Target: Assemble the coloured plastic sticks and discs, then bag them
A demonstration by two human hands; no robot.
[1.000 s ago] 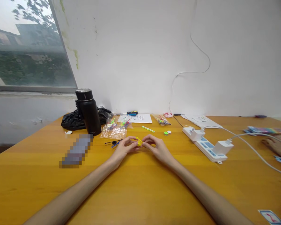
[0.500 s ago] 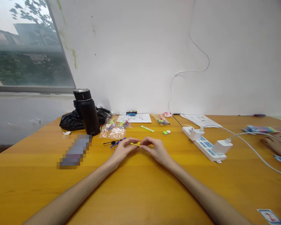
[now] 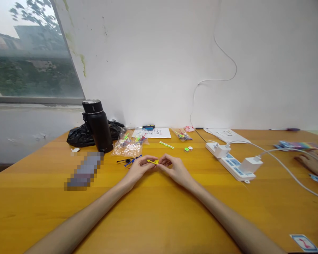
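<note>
Between my fingertips is a small yellow plastic arrow-shaped piece [image 3: 153, 162] with a rounded middle. My left hand [image 3: 141, 168] is closed on its left part, and my right hand [image 3: 173, 167] pinches its right end. Just left of my left hand lie blue arrow-like pieces [image 3: 129, 162] and a black one [image 3: 122, 161], partly covered by the hand. Beyond my hands rest a pale green stick piece [image 3: 166, 145] and two small discs, one green [image 3: 186, 149] and one white [image 3: 190, 148].
A black bottle [image 3: 97, 127] stands at the left beside a black plastic bag [image 3: 78, 137] and a blurred-out flat object [image 3: 84, 171]. Clear bags [image 3: 128, 148] of coloured parts lie behind. At right are a power strip [image 3: 231, 164] with cables and another person's hand [image 3: 314, 164].
The yellow piece has tilted slightly between my fingers, and its rounded middle shows a little differently. Both hands stay in nearly the same place.
</note>
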